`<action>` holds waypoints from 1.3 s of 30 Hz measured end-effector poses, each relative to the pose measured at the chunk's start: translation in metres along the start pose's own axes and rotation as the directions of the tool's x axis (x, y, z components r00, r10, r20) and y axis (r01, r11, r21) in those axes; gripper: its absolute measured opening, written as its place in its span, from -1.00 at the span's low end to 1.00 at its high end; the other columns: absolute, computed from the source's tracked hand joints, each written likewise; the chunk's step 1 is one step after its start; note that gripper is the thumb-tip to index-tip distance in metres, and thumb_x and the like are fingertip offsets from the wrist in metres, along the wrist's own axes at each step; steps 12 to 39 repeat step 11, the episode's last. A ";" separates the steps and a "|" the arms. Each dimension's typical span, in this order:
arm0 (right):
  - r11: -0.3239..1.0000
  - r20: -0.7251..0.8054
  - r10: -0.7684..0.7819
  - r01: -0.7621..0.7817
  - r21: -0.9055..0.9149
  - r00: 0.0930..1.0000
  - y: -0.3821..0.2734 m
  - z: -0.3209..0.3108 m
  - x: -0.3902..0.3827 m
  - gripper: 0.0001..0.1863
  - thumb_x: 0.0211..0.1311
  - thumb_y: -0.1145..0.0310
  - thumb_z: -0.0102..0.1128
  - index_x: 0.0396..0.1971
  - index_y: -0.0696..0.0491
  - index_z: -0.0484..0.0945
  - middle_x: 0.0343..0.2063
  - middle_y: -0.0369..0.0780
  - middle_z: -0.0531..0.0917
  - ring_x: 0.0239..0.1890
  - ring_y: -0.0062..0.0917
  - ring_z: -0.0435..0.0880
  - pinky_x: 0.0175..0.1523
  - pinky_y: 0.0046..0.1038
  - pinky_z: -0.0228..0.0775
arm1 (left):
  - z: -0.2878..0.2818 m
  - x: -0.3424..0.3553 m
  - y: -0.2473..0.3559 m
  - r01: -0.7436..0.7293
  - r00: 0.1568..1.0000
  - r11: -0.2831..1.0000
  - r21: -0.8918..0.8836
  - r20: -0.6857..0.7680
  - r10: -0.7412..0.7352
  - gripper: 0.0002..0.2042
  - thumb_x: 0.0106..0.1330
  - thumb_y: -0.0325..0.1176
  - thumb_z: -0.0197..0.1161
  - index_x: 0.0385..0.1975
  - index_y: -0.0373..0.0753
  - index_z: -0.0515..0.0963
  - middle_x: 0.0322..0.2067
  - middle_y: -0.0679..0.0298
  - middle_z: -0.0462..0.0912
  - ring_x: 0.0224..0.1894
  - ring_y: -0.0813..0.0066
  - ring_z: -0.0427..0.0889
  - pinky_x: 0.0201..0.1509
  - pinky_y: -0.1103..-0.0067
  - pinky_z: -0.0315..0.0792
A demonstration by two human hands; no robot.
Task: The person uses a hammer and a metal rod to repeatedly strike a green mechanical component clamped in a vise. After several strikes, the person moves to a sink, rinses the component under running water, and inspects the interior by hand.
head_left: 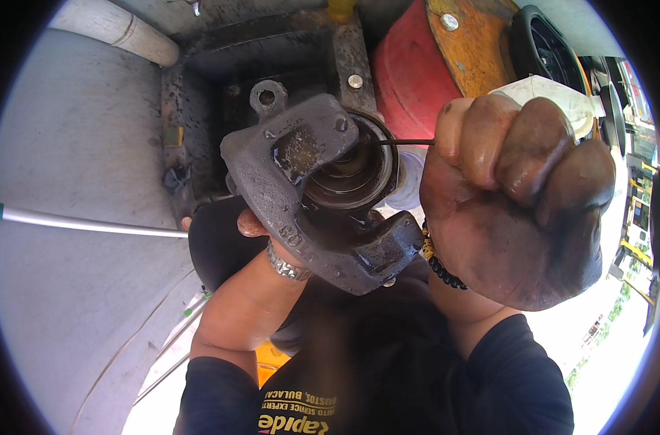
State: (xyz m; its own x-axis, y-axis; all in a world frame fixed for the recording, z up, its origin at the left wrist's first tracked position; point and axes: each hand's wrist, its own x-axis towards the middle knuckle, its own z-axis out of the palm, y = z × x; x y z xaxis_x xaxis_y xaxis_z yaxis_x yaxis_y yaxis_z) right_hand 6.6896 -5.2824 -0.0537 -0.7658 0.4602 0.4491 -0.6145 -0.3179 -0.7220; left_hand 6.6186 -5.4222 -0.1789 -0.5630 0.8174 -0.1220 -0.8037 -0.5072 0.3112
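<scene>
A wet, dark grey brake caliper [261,159] is held up in front of my chest, its round bore [351,174] facing me. My left hand [253,223] grips it from behind and below; the thumb shows at its edge, and the other fingers are hidden by the casting. My right hand [518,167], stained dark, is closed in a fist around a thin dark pick [411,142]. The pick's shaft reaches left into the bore, near the inner wall. Its tip cannot be made out, and its handle is hidden in the fist.
Behind the caliper stands a dirty dark metal basin [169,109] with raised walls. A red and orange drum [409,80] is at the far right, beside a black round rim [544,43]. At the left are a silver rod [90,222] and a white pipe [119,29].
</scene>
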 end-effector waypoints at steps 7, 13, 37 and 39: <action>0.999 -0.050 -0.022 0.020 -0.040 0.999 -0.003 -0.008 0.005 -0.62 0.39 0.07 0.04 -0.57 -0.13 0.19 -0.48 -0.37 0.21 -0.44 -0.53 0.17 -0.30 -0.47 0.04 | 0.020 0.002 0.005 -0.005 0.998 0.980 0.198 -0.067 0.018 -0.12 0.18 0.27 0.31 0.37 -0.17 0.18 0.27 0.08 0.36 0.25 0.08 0.46 0.33 0.30 0.41; 0.971 -0.028 -0.098 0.090 -0.220 0.995 -0.008 -0.006 0.001 -0.62 0.38 0.07 0.04 -0.59 -0.13 0.18 -0.50 -0.37 0.22 -0.43 -0.53 0.17 -0.28 -0.43 -0.01 | 0.035 0.008 0.010 -0.035 0.998 0.904 0.425 -0.038 0.056 -0.06 0.14 0.29 0.34 0.40 -0.15 0.13 0.32 0.08 0.32 0.30 0.06 0.42 0.37 0.28 0.37; 0.971 -0.028 -0.098 0.090 -0.220 0.995 -0.008 -0.006 0.001 -0.62 0.38 0.07 0.04 -0.59 -0.13 0.18 -0.50 -0.37 0.22 -0.43 -0.53 0.17 -0.28 -0.43 -0.01 | 0.035 0.008 0.010 -0.035 0.998 0.904 0.425 -0.038 0.056 -0.06 0.14 0.29 0.34 0.40 -0.15 0.13 0.32 0.08 0.32 0.30 0.06 0.42 0.37 0.28 0.37; 0.971 -0.028 -0.098 0.090 -0.220 0.995 -0.008 -0.006 0.001 -0.62 0.38 0.07 0.04 -0.59 -0.13 0.18 -0.50 -0.37 0.22 -0.43 -0.53 0.17 -0.28 -0.43 -0.01 | 0.035 0.008 0.010 -0.035 0.998 0.904 0.425 -0.038 0.056 -0.06 0.14 0.29 0.34 0.40 -0.15 0.13 0.32 0.08 0.32 0.30 0.06 0.42 0.37 0.28 0.37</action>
